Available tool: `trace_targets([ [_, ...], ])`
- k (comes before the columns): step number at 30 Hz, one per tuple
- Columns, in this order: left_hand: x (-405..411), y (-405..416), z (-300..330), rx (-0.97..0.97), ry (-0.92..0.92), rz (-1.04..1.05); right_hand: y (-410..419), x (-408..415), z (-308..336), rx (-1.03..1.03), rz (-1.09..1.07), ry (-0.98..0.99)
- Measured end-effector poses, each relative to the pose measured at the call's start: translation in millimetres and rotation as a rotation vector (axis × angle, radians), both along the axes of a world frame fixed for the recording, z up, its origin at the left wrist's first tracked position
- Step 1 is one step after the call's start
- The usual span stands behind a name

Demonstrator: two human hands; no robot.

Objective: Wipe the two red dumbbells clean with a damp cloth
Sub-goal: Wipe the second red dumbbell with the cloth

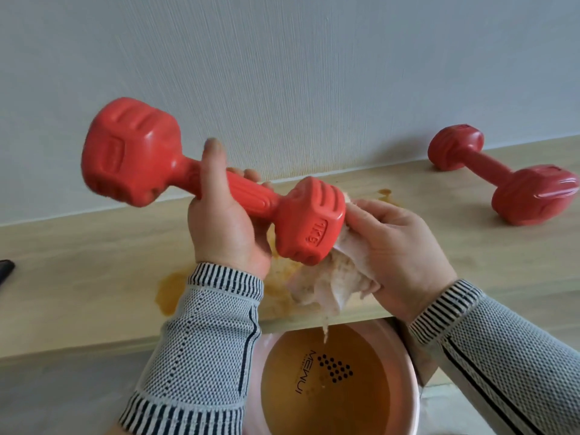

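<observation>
**A:** Why is the dumbbell up in the air like that?

**B:** I've got my left hand point(226, 215) wrapped round the ribbed handle of the held dumbbell point(207, 183), thumb up along the shaft, fingers curled behind. Lifted and tilted, its near head points down toward my right hand point(398, 249), so I can get at every face, I reckon.

**A:** And the right?

**B:** It bunches the damp cloth point(332, 277) against the end of that near head, fingers curled over the fabric and pressing it on. The cloth's loose tail hangs below the grip, over the pink basin point(411, 387) of brownish water, which I judge is there to catch drips.

**A:** The other one?

**B:** The second dumbbell point(502, 180) lies on the wooden ledge point(94, 262), well off to the right of my right hand, by the wall point(282, 73), untouched. Orange-brown stains point(169, 290) mark the ledge beneath my left wrist.
</observation>
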State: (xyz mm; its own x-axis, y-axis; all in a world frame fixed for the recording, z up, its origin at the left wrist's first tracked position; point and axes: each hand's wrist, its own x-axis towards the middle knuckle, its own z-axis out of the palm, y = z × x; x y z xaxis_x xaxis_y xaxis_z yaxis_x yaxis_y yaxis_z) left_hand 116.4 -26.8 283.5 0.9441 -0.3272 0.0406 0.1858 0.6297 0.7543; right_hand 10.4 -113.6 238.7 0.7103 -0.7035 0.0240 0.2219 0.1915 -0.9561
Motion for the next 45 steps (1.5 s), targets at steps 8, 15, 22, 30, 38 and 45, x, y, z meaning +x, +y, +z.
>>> trace_targets([
  [8, 16, 4, 1, 0.019, 0.32, -0.222, 5, -6, 0, -0.362, -0.153, 0.007],
  [15, 15, 2, -8, 0.013, 0.195, 0.001, 13, -3, -11, -1.189, -0.384, -0.014],
  [22, 13, 3, -7, 0.041, 0.14, 0.057, 15, 1, -15, -1.372, -0.399, -0.07],
  [30, 14, 4, -9, 0.064, 0.161, 0.048, 13, 2, -15, -1.356, -0.379, -0.051],
  [38, 15, 3, -7, 0.082, 0.207, 0.03, 15, -3, -15, -1.37, -0.321, -0.074],
  [45, 13, 1, -6, 0.096, 0.216, -0.018, 5, 1, -16, -1.285, -0.348, -0.049],
])
